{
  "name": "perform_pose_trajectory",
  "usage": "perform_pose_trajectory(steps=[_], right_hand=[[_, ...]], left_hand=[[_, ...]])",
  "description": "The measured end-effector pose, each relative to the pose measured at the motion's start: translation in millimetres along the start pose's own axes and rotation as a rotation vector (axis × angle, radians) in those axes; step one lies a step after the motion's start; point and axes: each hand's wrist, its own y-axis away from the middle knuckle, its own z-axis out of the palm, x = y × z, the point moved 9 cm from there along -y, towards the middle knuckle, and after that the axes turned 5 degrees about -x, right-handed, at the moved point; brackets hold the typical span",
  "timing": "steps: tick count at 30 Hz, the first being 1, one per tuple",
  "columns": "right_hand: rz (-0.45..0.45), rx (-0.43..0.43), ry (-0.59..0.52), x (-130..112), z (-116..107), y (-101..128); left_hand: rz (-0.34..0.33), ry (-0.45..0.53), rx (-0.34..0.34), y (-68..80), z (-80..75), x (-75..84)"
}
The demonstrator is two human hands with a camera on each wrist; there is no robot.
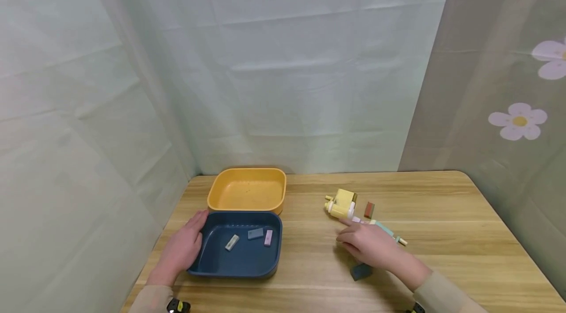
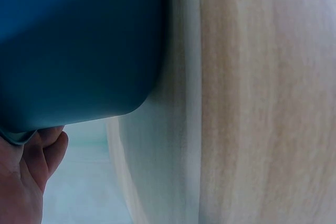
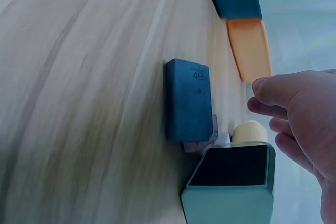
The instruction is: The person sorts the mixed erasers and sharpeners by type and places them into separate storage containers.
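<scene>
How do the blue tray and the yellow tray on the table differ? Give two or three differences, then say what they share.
The blue tray holds three small blocks; the yellow tray shows none. The blue tray lies nearer the person, the yellow tray behind it, toward the curtain. The left hand rests on the blue tray's side; no hand touches the yellow tray. Both are shallow, rounded rectangles on the wooden table.

Only legible mark is the number 48, embossed near one end of the dark blue block on the counter.
</scene>
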Motion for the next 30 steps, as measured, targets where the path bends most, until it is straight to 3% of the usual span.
perform_pose_trajectory(steps=[8,30], right_hand=[[-0.1,0.027,0.005,-6.9,-1.8,12.7],[-0.213,0.074,0.074,-20.6,-6.9,38.2]], left_hand=[[-0.004,0.01,-0.001,0.1,0.6,-1.1],[-0.007,0.024,0.001,0.8,-1.3,-0.6]])
